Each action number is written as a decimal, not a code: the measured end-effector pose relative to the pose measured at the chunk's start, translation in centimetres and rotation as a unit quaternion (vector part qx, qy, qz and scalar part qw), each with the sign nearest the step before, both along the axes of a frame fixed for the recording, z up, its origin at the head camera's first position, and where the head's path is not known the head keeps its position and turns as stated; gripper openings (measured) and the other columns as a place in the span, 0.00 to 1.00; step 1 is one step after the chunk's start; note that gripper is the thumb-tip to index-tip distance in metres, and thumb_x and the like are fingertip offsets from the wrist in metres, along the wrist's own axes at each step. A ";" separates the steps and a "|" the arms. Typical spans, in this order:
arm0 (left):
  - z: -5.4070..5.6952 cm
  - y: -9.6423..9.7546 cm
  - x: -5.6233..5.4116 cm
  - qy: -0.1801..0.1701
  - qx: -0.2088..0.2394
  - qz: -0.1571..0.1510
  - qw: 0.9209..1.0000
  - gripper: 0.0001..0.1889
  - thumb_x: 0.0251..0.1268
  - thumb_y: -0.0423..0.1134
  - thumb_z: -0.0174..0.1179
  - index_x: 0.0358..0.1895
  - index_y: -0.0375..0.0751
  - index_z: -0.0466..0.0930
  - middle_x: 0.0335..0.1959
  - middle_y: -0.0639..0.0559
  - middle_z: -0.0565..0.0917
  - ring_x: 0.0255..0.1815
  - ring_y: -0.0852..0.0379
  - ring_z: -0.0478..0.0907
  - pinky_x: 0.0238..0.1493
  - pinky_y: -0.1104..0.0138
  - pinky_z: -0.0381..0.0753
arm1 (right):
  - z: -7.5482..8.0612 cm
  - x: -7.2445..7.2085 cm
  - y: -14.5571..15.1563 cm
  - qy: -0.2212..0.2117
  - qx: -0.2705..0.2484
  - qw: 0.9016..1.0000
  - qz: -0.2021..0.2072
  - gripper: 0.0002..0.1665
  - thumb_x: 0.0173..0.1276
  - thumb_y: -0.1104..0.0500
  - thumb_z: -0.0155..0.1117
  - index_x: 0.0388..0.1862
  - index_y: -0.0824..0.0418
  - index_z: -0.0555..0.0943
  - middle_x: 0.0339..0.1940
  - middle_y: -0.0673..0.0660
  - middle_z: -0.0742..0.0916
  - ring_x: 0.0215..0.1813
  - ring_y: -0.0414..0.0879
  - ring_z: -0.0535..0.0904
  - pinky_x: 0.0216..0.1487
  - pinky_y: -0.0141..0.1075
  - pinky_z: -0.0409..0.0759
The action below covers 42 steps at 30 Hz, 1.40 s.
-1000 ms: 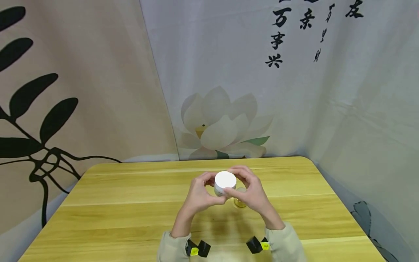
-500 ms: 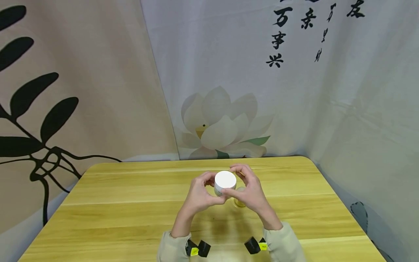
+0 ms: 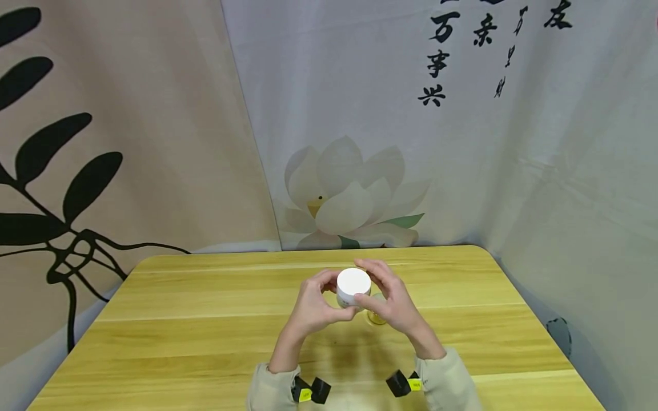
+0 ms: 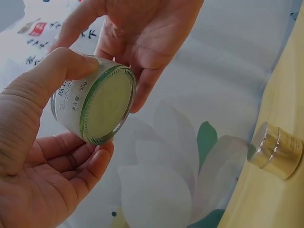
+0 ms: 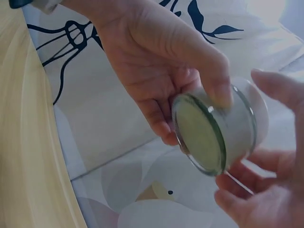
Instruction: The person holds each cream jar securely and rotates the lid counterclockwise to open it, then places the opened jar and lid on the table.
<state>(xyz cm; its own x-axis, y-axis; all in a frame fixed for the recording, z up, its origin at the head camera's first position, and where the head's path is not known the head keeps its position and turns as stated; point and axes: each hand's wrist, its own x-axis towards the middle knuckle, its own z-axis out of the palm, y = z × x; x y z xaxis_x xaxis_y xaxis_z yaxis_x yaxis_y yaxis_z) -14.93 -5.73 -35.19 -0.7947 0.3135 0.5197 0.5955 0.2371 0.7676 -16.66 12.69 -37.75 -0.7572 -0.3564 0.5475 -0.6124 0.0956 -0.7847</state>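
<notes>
So the jar (image 4: pixel 97 102) is up in the air over the wooden table (image 3: pixel 205 319), between both hands, with its white lid (image 3: pixel 353 281) facing the head camera. Left hand (image 3: pixel 319 308) has it properly clamped, thumb on the label (image 4: pixel 76 99) side and fingers curled round the other, and the left wrist view gives you the glass base (image 4: pixel 109 105) plus a "50g" in print. Right hand (image 3: pixel 393 299) is trickier: thumb and fingers are apart and curved round the lid, thumb at the near edge, fingertips by the far one, but honestly I can't tell if they're actually squeezing it. There's also a gold pot (image 4: pixel 275 150) on the table, partly hidden behind the right hand in the head view. Sleeves (image 3: pixel 269 391) are pale, and each wrist has a chunky black gadget (image 3: pixel 321 390) with a yellow sticker. Backdrop is light cloth (image 3: pixel 514 171) with a big white flower (image 3: pixel 354 194), dark leaves (image 3: pixel 92 188) on the left and black characters (image 3: pixel 437 63) up top
</notes>
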 end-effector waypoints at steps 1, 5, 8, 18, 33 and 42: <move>0.0 0.0 0.0 -0.001 0.000 0.001 1.000 0.21 0.39 0.26 0.71 0.43 0.25 0.79 0.37 0.41 0.82 0.34 0.51 0.77 0.36 0.68 0.79 | 0.0 0.1 -0.1 -0.003 0.001 1.000 -0.014 0.30 0.58 0.68 0.66 0.60 0.70 0.70 0.57 0.65 0.73 0.60 0.52 0.68 0.64 0.42 0.66; 0.0 0.0 0.0 -0.003 -0.002 0.006 1.000 0.22 0.38 0.26 0.71 0.43 0.25 0.79 0.36 0.41 0.81 0.34 0.51 0.77 0.36 0.68 0.79 | 0.0 0.1 -0.4 -0.013 -0.001 0.998 -0.060 0.30 0.51 0.68 0.73 0.53 0.68 0.72 0.54 0.63 0.75 0.60 0.56 0.68 0.65 0.50 0.63; -0.1 0.0 0.0 -0.001 -0.001 0.005 1.000 0.21 0.38 0.26 0.71 0.43 0.25 0.80 0.36 0.41 0.82 0.34 0.51 0.77 0.36 0.68 0.79 | 0.0 0.1 -0.3 -0.011 -0.002 0.998 -0.065 0.26 0.50 0.68 0.74 0.49 0.67 0.75 0.53 0.63 0.76 0.58 0.56 0.70 0.64 0.52 0.64; -0.2 -0.1 -0.2 0.003 -0.003 -0.004 1.000 0.22 0.39 0.25 0.70 0.44 0.24 0.79 0.36 0.40 0.81 0.34 0.51 0.78 0.35 0.68 0.79 | -0.1 -0.3 0.4 0.005 -0.001 1.000 0.022 0.25 0.61 0.71 0.62 0.59 0.71 0.72 0.56 0.67 0.73 0.58 0.49 0.70 0.61 0.34 0.68; 0.0 -0.1 -0.3 0.004 -0.007 0.000 1.000 0.20 0.38 0.26 0.70 0.41 0.25 0.80 0.35 0.41 0.81 0.33 0.52 0.77 0.35 0.68 0.79 | -0.1 -0.4 -0.1 -0.013 -0.008 1.000 -0.012 0.24 0.56 0.70 0.67 0.53 0.69 0.76 0.55 0.65 0.74 0.57 0.53 0.70 0.63 0.42 0.68; 0.0 0.0 -0.2 -0.009 -0.015 0.005 1.000 0.22 0.38 0.27 0.71 0.43 0.26 0.79 0.35 0.42 0.81 0.33 0.53 0.76 0.36 0.69 0.78 | -0.8 -0.3 0.0 -0.030 -0.013 0.999 -0.017 0.32 0.56 0.69 0.68 0.60 0.72 0.68 0.58 0.68 0.72 0.62 0.58 0.67 0.65 0.49 0.62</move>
